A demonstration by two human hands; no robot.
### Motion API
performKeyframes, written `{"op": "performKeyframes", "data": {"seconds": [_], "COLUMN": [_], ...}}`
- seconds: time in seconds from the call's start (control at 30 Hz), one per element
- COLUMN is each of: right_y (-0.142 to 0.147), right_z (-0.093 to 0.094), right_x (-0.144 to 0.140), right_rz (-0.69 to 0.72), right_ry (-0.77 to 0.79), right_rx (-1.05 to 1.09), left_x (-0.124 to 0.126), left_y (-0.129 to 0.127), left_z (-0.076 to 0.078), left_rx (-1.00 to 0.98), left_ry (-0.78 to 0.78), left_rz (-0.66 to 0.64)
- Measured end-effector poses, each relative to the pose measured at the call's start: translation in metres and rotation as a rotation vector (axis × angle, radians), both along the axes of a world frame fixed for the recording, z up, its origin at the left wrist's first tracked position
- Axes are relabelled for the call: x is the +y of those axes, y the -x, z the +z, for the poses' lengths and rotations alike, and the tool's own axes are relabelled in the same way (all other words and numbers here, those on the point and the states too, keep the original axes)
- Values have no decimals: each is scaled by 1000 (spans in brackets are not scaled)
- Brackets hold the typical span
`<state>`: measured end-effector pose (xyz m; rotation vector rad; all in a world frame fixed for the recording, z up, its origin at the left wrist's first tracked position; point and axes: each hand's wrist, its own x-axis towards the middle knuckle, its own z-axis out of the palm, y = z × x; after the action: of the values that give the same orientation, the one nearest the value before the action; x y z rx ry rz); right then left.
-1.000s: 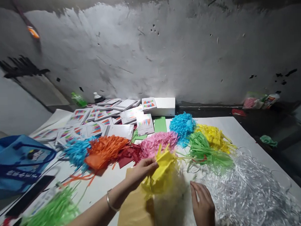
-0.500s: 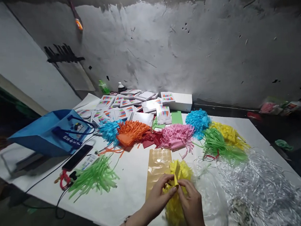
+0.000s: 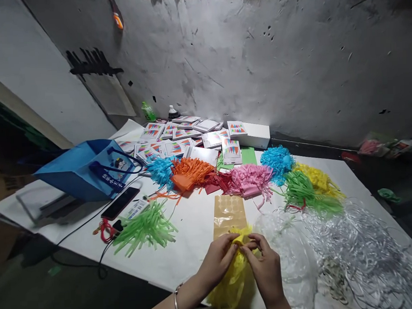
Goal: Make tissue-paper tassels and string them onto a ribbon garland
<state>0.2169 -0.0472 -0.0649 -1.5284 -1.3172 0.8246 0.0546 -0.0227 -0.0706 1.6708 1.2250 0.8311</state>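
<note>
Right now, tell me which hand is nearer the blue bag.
Left. The left hand is to the right of the blue bag, nearer the camera; the right hand is farther to the right.

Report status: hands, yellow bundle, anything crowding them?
Left hand and right hand pinching yellow bundle. Tan sheet partly hidden by it. Clear plastic beside right hand.
</note>
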Motion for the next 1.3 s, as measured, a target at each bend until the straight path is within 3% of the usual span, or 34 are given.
{"op": "performKeyframes", "data": {"seconds": [0.1,0.27,0.33,0.47,0.53,0.73,0.87,1.1,1.3], "right_y": [1,-2,-5,-5,1,20,17,8,2], "right_z": [2,7,7,10,13,13,7,7,13], "right_x": [2,5,4,-2,-5,-4,0,11,17], "right_rz": [119,241,251,281,274,193,179,212,287], "right_ry": [63,106,24,-243,-264,-129,-97,-145,-47], "right_rx": [153,405,296,-175,-283,-200,-111,-153,8], "left_x": [0,5,7,10,10,9,12,19,24], "left_y": [4,11,13,14,14,16,19,22,22], "left_z": [2,19,25,27,26,21,22,28,33], "left_rx": [38,82,84,92,108,246,293,339,250], "left_ry": [-37,-96,-98,-118,-148,-370,-420,-398,-277], "left_rz": [-6,-88,-143,-146,-120,-83,-94,-177,-208]}}
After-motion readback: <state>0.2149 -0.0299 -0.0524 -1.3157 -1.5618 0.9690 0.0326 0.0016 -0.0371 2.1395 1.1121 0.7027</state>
